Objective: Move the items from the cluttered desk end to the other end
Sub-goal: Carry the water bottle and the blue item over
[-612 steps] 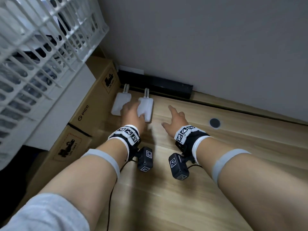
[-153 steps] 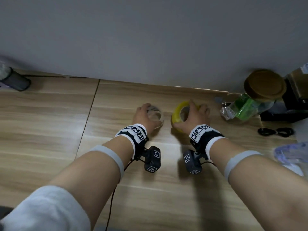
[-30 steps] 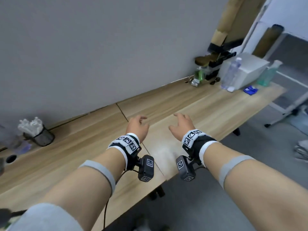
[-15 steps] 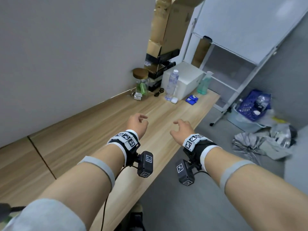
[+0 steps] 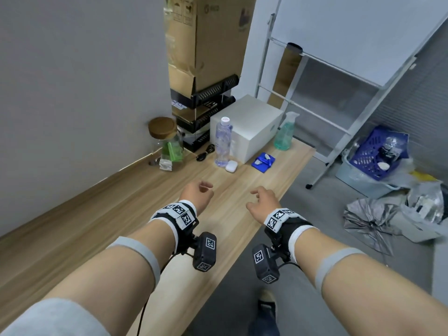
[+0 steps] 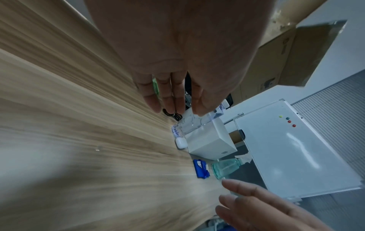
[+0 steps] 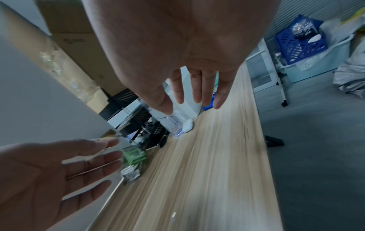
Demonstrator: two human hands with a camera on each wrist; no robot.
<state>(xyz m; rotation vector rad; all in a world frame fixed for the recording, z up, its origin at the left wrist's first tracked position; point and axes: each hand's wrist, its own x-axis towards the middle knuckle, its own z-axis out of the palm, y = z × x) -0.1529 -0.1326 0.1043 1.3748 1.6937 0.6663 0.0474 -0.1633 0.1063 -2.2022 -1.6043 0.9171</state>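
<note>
No wording reads clearly: the cardboard box (image 5: 211, 42) bears handling pictograms and a faint, illegible logo, and the wrist bands (image 5: 180, 212) carry only black-and-white coded squares.

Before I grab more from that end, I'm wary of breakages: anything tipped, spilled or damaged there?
Nothing is tipped or spilled: the water bottle, spray bottle and cork-lidded jar stand upright. Only the cardboard box looks worn, its bottom edge torn.

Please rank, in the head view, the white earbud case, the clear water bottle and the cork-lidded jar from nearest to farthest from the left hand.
From the left hand:
1. White earbud case, ahead, slightly right.
2. Clear water bottle, just behind the case.
3. Cork-lidded jar, by the wall, to the left.
</note>
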